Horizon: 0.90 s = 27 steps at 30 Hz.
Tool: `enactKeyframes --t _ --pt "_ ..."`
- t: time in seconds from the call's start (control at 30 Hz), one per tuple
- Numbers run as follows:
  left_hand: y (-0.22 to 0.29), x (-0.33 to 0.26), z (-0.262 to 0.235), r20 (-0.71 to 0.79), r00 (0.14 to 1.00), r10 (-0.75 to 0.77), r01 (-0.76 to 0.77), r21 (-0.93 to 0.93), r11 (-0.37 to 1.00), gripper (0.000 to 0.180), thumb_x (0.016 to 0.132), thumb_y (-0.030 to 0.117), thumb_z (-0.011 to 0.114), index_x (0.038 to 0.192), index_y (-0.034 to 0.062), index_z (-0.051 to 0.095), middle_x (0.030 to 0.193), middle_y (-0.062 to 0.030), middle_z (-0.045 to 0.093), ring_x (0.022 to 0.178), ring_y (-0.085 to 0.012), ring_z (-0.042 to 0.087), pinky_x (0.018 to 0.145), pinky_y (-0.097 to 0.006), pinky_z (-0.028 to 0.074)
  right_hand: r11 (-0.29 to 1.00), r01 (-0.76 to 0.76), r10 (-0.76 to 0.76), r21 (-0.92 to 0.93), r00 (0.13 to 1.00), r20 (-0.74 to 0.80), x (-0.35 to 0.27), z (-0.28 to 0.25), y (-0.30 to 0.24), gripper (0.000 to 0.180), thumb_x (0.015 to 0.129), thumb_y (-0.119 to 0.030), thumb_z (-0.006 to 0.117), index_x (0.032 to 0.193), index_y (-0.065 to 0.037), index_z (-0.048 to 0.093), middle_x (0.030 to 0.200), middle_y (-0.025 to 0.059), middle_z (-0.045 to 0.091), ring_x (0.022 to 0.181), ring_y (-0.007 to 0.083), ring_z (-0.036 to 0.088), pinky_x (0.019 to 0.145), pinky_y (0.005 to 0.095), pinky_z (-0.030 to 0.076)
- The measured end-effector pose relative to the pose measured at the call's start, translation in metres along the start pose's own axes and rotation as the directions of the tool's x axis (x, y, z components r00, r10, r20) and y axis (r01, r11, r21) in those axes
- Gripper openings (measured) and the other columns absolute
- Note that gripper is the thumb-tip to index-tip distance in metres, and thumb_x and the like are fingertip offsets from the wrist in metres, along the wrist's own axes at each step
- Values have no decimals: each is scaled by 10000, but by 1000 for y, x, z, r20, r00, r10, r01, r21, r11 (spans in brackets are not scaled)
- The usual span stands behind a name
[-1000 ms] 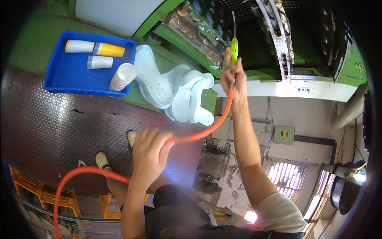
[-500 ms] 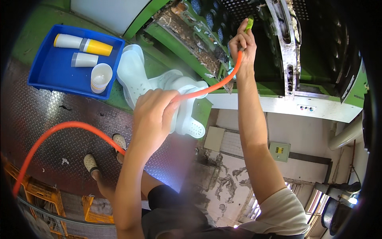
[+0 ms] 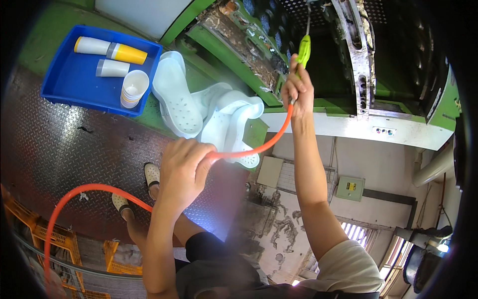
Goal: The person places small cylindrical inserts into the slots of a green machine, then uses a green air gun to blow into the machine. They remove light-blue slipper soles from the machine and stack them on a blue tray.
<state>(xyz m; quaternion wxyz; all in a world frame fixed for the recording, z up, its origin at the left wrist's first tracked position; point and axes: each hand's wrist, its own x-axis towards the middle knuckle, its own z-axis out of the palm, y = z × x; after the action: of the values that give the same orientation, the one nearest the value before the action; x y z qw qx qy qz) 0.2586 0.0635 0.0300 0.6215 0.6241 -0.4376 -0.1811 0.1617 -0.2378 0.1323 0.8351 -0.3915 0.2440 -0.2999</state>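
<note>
My right hand (image 3: 298, 92) is closed around a lime-green air blow gun (image 3: 304, 50), whose thin metal nozzle points up into the open green machine (image 3: 224, 57). An orange air hose (image 3: 259, 148) runs from the gun's lower end to my left hand (image 3: 181, 169). That hand is wrapped around the hose, which loops on toward the lower left. Between my hands and the machine lie several pale blue moulded clog-shaped pieces (image 3: 177, 97), overlapping on a green ledge. Holes dot some of their surfaces.
A blue tray (image 3: 69, 82) with white and yellow cups (image 3: 130, 53) stands at the far left. A curved metal machine part (image 3: 354, 55) is right of the gun. Orange crates (image 3: 57, 236) sit by a rail at the lower left, beyond the tread-plate floor (image 3: 99, 144).
My right hand has drawn back toward me slightly, bringing more of the blow gun and its nozzle into view. My left hand has shifted slightly nearer and left, still gripping the hose.
</note>
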Motion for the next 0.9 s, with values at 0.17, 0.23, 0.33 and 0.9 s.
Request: enactKeyframes --t 0.17,0.23,0.33,0.9 --pt "2 -19 -3 95 994 -48 53 -59 997 228 780 180 788 927 62 659 796 -43 623 787 -254 573 781 -397 419 984 -143 116 -107 968 -224 -40 0 15 281 1067 -230 461 1240 -32 561 597 -63 411 402 55 296 368 190 305" --pt "1 -23 -7 81 996 -47 53 -74 996 237 763 184 803 909 65 659 771 -39 613 778 -254 568 771 -397 416 983 -160 136 -93 964 -227 -46 -1 20 277 1068 -228 458 1235 -35 564 591 -65 405 408 57 299 372 191 306" --pt "0 -23 -11 114 989 -99 108 -78 991 236 768 145 792 938 56 656 834 -66 609 819 -297 566 785 -412 437 993 -118 111 -29 978 -179 -38 -4 19 252 1061 -192 467 1239 -38 557 645 -62 471 428 34 315 372 180 295" --pt "10 56 -5 -94 994 -56 46 -101 994 397 835 128 731 1203 51 602 915 -93 565 905 -298 546 837 -412 432 896 114 -116 430 993 -23 100 23 -28 175 1030 -73 486 1164 28 535 1071 150 693 447 19 439 366 154 307"
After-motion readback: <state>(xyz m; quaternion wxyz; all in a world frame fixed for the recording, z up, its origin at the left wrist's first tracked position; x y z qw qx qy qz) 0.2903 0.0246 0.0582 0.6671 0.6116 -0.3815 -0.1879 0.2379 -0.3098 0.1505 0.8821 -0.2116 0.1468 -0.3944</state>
